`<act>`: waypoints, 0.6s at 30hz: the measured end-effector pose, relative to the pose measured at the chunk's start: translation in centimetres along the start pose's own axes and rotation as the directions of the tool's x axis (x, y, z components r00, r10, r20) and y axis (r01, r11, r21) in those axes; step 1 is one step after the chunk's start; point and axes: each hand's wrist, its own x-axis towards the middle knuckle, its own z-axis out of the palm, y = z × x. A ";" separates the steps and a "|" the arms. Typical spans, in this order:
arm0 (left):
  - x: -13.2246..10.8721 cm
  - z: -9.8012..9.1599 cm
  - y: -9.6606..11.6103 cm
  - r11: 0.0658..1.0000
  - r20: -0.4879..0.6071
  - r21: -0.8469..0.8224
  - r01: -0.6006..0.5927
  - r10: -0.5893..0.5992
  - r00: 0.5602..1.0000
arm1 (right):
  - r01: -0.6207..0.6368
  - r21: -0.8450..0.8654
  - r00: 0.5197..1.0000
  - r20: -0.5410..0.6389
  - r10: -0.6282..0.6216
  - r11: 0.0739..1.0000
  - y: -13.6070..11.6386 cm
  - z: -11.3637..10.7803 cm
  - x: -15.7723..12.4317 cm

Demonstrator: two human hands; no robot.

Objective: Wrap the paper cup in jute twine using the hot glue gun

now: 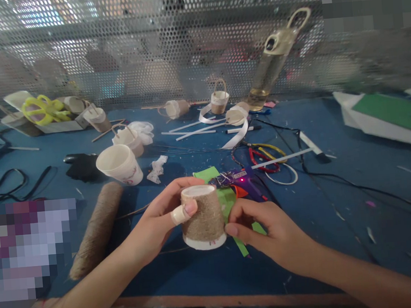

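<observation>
My left hand (160, 217) is closed round a twine-wrapped paper cup (204, 218), its thumb with a bandage-like wrap lying across the front. Brown twine covers most of the cup's side; a bare white band shows at the bottom. At the cup's lower right, the fingers of my right hand (268, 225) are pinched together, touching or almost touching it. What they hold, if anything, is hidden. Behind the cup lies a purple glue gun (251, 188) with a lit red light, over green paper (207, 174). A roll of twine (97, 229) rests left of my left hand.
A white paper cup (119, 165) stands left of centre. Several small handled baskets (220, 103) sit farther back, near yellow-handled scissors (45, 109). White sticks, ribbon (238, 136) and cables cross the middle. A tilted bottle (268, 68) leans against the perforated metal screen (168, 47).
</observation>
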 end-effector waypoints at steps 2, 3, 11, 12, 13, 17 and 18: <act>0.0 0.1 0.2 1.000 -0.011 -0.017 0.013 -0.013 1.000 | 0.012 0.016 1.000 0.001 -0.012 1.000 0.1 -0.2 0.0; 0.0 0.2 0.2 0.999 -0.023 -0.029 0.022 -0.023 0.999 | 0.013 0.024 1.000 0.005 -0.013 1.000 0.2 -0.2 0.1; -0.1 0.2 0.2 0.993 -0.033 -0.114 0.038 -0.042 0.999 | 0.054 0.053 0.998 0.038 -0.056 0.997 0.4 -0.7 0.1; -0.1 0.2 0.2 0.993 -0.030 -0.115 0.041 -0.045 0.999 | 0.053 0.052 0.998 0.038 -0.055 0.997 0.4 -0.7 0.1; -0.1 0.1 0.2 0.993 -0.024 -0.114 0.042 -0.045 0.999 | 0.046 0.051 0.998 0.041 -0.048 0.998 0.4 -0.6 0.1; -0.2 0.1 0.2 0.993 -0.006 -0.110 0.034 -0.035 0.999 | 0.024 0.033 0.999 0.037 -0.025 0.999 0.3 -0.4 0.3; -0.2 0.1 0.2 0.994 -0.006 -0.108 0.033 -0.034 0.999 | 0.026 0.032 0.999 0.034 -0.027 0.999 0.2 -0.4 0.3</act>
